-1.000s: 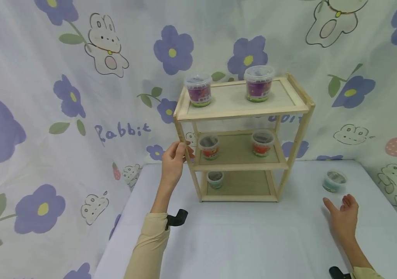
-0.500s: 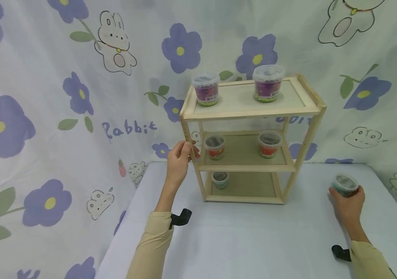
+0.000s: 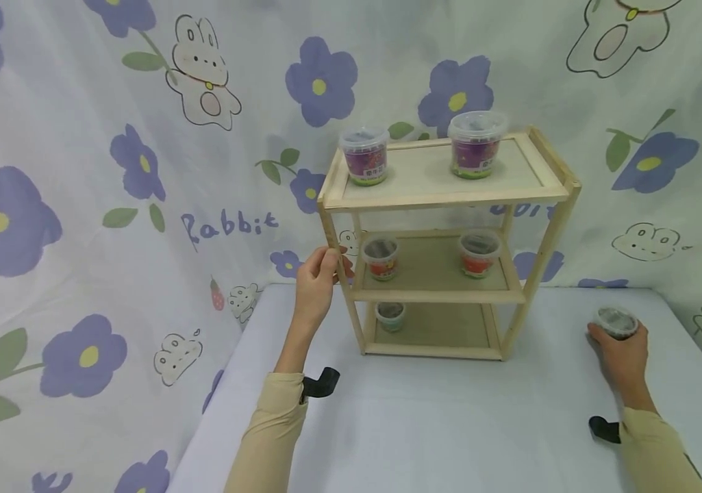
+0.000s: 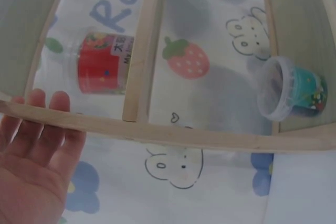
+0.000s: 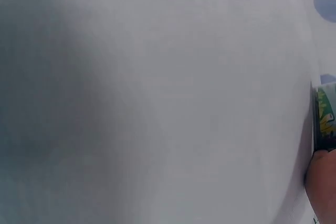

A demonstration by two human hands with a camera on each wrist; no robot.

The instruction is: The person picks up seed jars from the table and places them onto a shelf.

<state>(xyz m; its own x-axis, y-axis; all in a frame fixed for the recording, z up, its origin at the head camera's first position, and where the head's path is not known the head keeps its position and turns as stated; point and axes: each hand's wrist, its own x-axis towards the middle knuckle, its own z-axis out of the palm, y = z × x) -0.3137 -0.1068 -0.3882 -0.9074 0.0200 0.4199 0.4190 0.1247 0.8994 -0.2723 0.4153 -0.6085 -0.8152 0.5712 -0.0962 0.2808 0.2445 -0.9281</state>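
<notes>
A three-tier wooden shelf rack [image 3: 440, 296] stands on the table. My left hand [image 3: 316, 286] grips its front left post at middle-shelf height. In the left wrist view, the fingers [image 4: 52, 121] curl over the wooden post. At the right of the table, my right hand [image 3: 624, 357] holds a small clear-lidded plastic tub [image 3: 616, 320], thumb on the left side and fingers on the right. Only a sliver of that tub [image 5: 326, 115] and a fingertip show in the right wrist view.
Two purple-labelled tubs [image 3: 366, 163] sit on the top shelf. Two red-labelled tubs [image 3: 381, 267] occupy the middle shelf. A small teal tub [image 3: 390, 320] stands at the bottom shelf's left. White cloth covers the table [image 3: 449, 424]; a patterned curtain [image 3: 215, 178] hangs behind and at the sides.
My right hand has reached forward and taken hold of the small tub at the right. The left hand keeps its grip on the post. The head view has shifted slightly.
</notes>
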